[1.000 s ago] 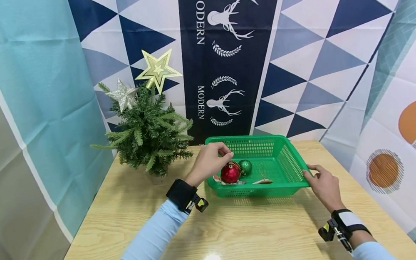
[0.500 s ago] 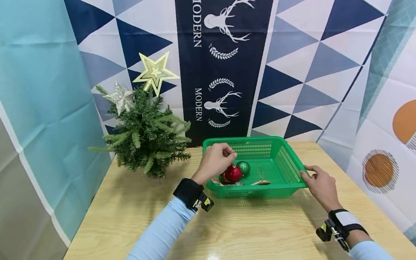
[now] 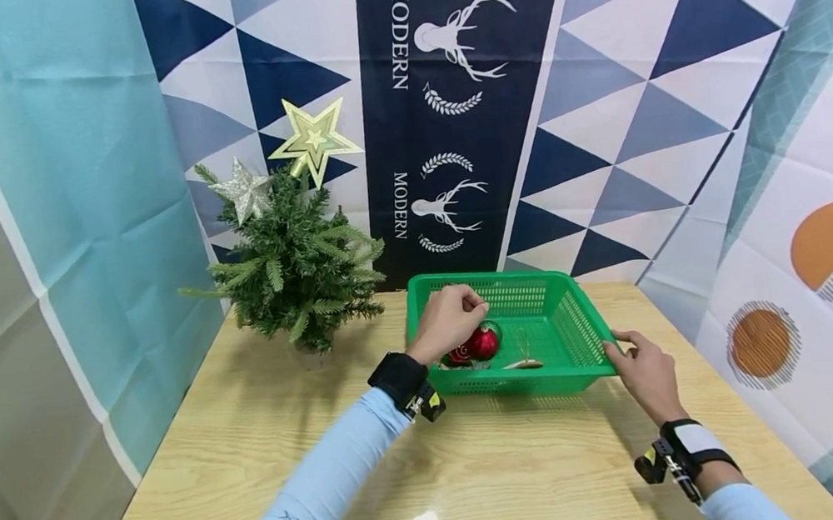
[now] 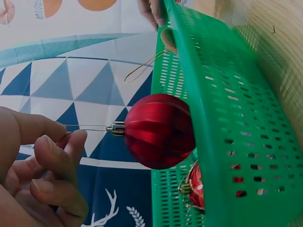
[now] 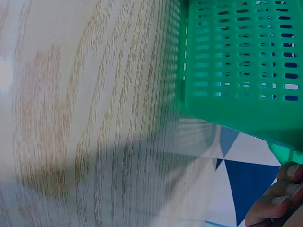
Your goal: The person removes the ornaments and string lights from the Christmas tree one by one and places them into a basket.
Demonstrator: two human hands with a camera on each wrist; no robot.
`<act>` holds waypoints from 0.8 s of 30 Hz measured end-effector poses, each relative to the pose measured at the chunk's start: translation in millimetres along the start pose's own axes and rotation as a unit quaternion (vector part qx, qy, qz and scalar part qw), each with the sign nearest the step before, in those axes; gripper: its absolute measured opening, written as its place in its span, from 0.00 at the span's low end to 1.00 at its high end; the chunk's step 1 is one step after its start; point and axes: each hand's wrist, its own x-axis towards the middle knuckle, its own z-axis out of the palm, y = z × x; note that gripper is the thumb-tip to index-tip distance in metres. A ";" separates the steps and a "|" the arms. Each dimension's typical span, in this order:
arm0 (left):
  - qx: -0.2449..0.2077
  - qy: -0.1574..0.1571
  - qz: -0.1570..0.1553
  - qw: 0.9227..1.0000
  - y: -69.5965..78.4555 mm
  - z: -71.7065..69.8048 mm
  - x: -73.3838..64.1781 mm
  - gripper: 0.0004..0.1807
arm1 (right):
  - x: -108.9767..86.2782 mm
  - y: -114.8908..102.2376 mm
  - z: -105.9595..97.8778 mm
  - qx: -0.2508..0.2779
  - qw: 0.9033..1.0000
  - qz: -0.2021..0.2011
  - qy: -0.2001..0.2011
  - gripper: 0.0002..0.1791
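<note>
My left hand [image 3: 454, 322] pinches the thin hanging loop of a shiny red ball ornament [image 4: 158, 131] between thumb and forefinger. The ball [image 3: 483, 341] hangs below the fingers, inside or just over the left part of a green plastic basket [image 3: 526, 381]. My right hand [image 3: 646, 372] grips the basket's right rim; in the right wrist view only its fingers [image 5: 270, 208] show at the lower corner. A second red ornament [image 4: 196, 187] with a pattern lies in the basket. A flat ornament with a gold loop [image 3: 524, 363] lies near its front wall. The green ball is mostly hidden.
A small artificial Christmas tree [image 3: 296, 263] stands left of the basket. It carries a gold star [image 3: 315, 140] and a silver glitter star [image 3: 244, 191]. Patterned cloth [image 3: 596, 92] hangs behind the wooden table [image 3: 482, 471].
My left hand has moved a little to the right, and the red ball has shifted right with it, now in front of the green ball. The right hand keeps its hold on the rim.
</note>
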 end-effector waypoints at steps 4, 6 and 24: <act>0.000 0.010 -0.002 1.000 0.4 6.9 2.9 0.05 | 0.3 0.0 0.2 -0.001 1.000 0.000 0.001 0.28; 0.005 0.012 0.001 1.000 0.3 10.6 4.1 0.05 | 0.5 0.0 0.2 -0.002 1.000 0.002 0.001 0.28; 0.026 -0.059 -0.015 0.998 -7.1 35.2 -4.3 0.05 | 0.0 1.7 0.6 -0.002 1.000 0.000 -0.002 0.29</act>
